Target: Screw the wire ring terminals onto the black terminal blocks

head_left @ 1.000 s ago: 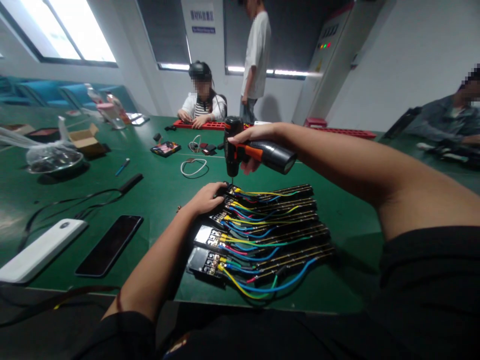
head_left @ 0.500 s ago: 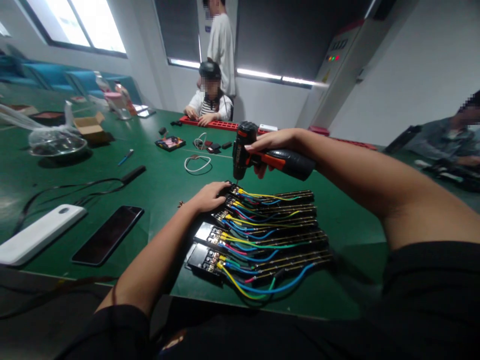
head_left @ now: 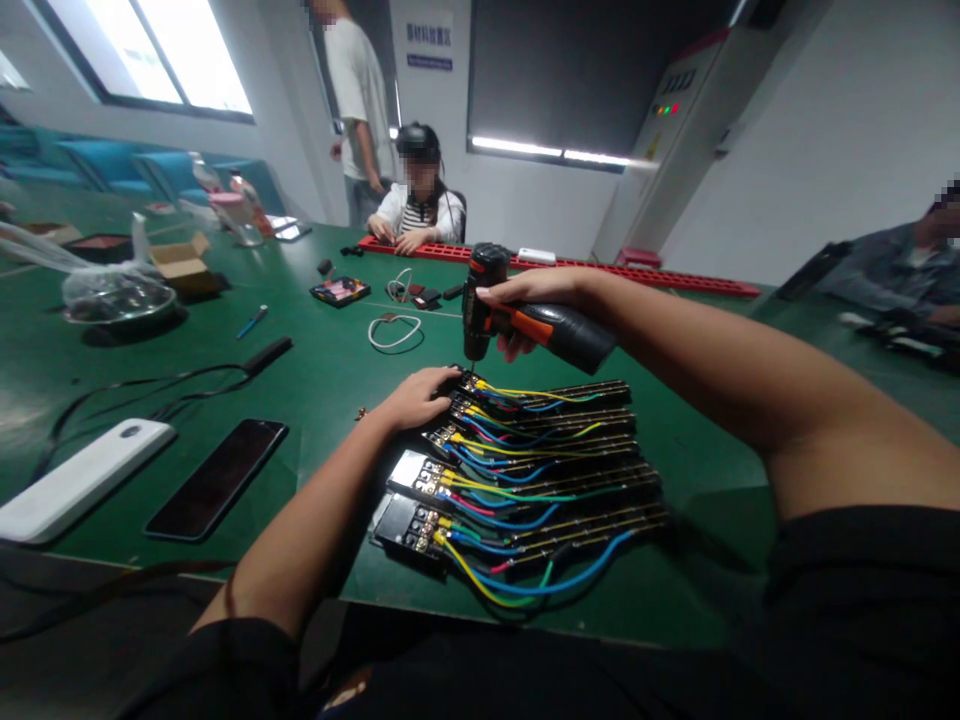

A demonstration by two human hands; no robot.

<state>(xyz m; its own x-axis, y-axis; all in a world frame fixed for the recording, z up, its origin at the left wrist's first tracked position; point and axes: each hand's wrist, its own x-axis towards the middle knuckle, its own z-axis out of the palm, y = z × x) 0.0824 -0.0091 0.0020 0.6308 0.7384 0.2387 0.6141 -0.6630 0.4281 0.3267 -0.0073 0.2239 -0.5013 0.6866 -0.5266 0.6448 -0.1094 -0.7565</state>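
Note:
My right hand (head_left: 517,310) is wrapped round the handle of a black and orange cordless screwdriver (head_left: 480,300), held upright with its bit pointing down. The bit's tip meets the farthest terminal block (head_left: 471,381) at its screws. My left hand (head_left: 421,398) grips the left end of that same block, thumb apart on the near side; its fingertips are partly hidden. Several black wired strips (head_left: 585,470) lie side by side towards me. Yellow, blue, green and red wires (head_left: 510,490) run from their terminal blocks. The nearest terminal block (head_left: 405,525) lies close to the table's front edge.
On the green table (head_left: 322,370), a phone (head_left: 217,480) and a white power bank (head_left: 86,480) lie at left. A white cable loop (head_left: 394,332) lies beyond my left hand. A co-worker (head_left: 420,205) sits opposite, at a red slotted rail (head_left: 660,278). Another person (head_left: 356,100) stands behind.
The screwdriver and my right hand have shifted slightly left, and the handle tips down a bit more. My left hand stays put. The standing person has moved left.

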